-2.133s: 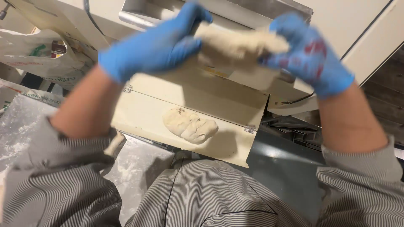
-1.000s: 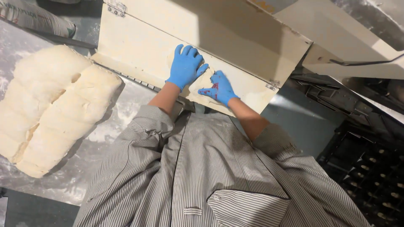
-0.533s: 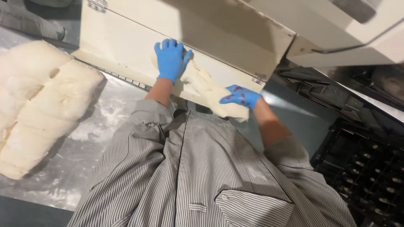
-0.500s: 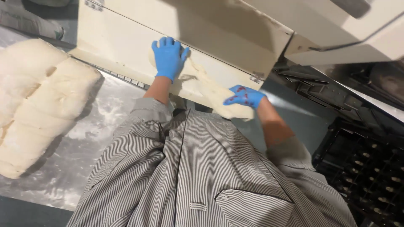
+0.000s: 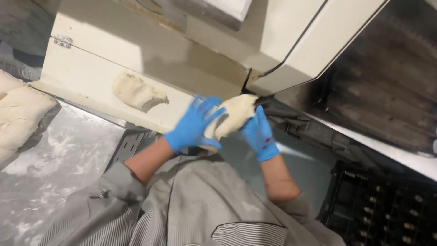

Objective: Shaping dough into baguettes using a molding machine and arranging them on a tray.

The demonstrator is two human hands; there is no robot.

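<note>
Both my hands wear blue gloves and hold one pale dough piece (image 5: 231,116) between them, lifted off the machine's tray. My left hand (image 5: 193,126) cups the dough from the left and below. My right hand (image 5: 259,134) presses against its right side. A second dough piece (image 5: 136,92) lies by itself on the cream-coloured tray (image 5: 86,68) of the dough machine, to the left of my hands.
Large floured dough slabs (image 5: 18,116) rest on the steel table (image 5: 59,168) at left. The machine's cream housing (image 5: 291,41) overhangs at the top. Dark racks (image 5: 387,205) stand at lower right. My striped sleeves fill the bottom.
Earlier my hands pressed and gathered dough flat on the tray. Now they have lifted a piece off it and moved right; another piece lies on the tray.
</note>
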